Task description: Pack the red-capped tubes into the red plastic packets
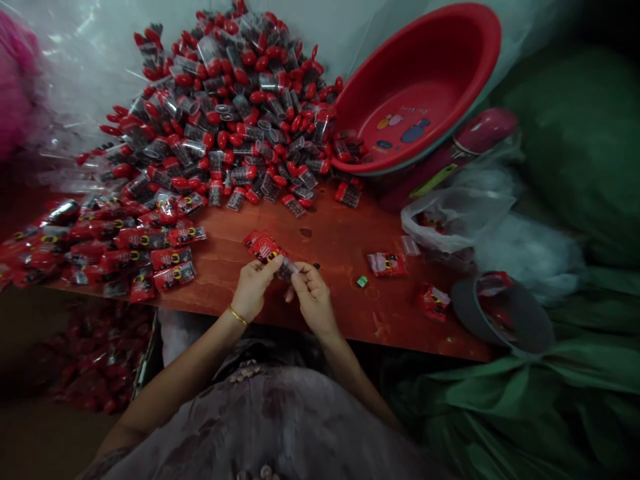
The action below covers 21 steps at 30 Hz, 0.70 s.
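Observation:
Near the table's front edge, my left hand [253, 287], with a gold bangle at the wrist, pinches one end of a small clear packet [287, 269]. The fingers of my right hand [312, 299] close on the packet's other end. Just beyond my left fingertips lies a red printed wrapper [261, 245]; whether it is joined to the packet I cannot tell. Behind my hands rises a large heap of clear tubes with red caps [240, 120]. Red wrapped packs [135, 240] are piled at the left of the wooden table [345, 233].
A red basin [415, 87] leans at the back right, beside a pink bottle [485, 130]. Further right are a plastic bag [460, 207] and a grey bowl [530, 320]. Loose packs [387, 264] lie on the right. Below the left edge is a container of red packs [100, 353].

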Each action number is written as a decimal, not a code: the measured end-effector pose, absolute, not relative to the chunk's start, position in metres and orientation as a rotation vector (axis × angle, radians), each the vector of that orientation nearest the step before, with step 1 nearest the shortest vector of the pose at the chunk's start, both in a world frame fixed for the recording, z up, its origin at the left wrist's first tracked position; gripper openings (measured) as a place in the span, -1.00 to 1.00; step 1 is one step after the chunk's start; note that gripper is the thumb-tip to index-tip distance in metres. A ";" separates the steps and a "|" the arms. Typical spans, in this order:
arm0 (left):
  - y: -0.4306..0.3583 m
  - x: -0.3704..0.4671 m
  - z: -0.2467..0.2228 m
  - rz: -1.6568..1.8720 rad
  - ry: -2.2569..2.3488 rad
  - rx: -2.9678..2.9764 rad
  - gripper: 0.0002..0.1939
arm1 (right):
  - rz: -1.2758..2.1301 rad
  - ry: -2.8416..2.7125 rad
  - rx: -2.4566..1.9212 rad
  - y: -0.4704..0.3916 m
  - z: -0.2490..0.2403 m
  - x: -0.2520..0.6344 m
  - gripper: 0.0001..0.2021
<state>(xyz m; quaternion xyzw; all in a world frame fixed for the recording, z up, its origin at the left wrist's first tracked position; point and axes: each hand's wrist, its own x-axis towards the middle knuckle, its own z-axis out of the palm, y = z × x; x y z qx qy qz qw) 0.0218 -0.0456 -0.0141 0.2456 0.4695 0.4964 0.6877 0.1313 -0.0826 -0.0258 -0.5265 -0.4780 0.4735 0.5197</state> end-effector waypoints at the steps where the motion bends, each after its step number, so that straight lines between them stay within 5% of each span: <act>1: -0.045 0.020 -0.013 1.093 1.030 0.550 -0.60 | 1.133 -1.136 -1.263 -0.081 -0.025 0.132 -0.77; 8: -0.040 0.003 -0.017 0.980 0.965 0.428 -0.63 | 1.094 -1.228 -1.370 -0.047 -0.038 0.116 -0.70; 15: -0.012 -0.047 -0.017 1.106 1.089 0.057 -0.80 | 0.231 -1.929 -1.683 0.044 -0.036 0.135 -0.61; 21: -0.003 -0.061 -0.015 1.273 1.051 -0.047 -0.78 | 0.126 -2.140 -1.870 0.060 -0.052 0.159 -0.49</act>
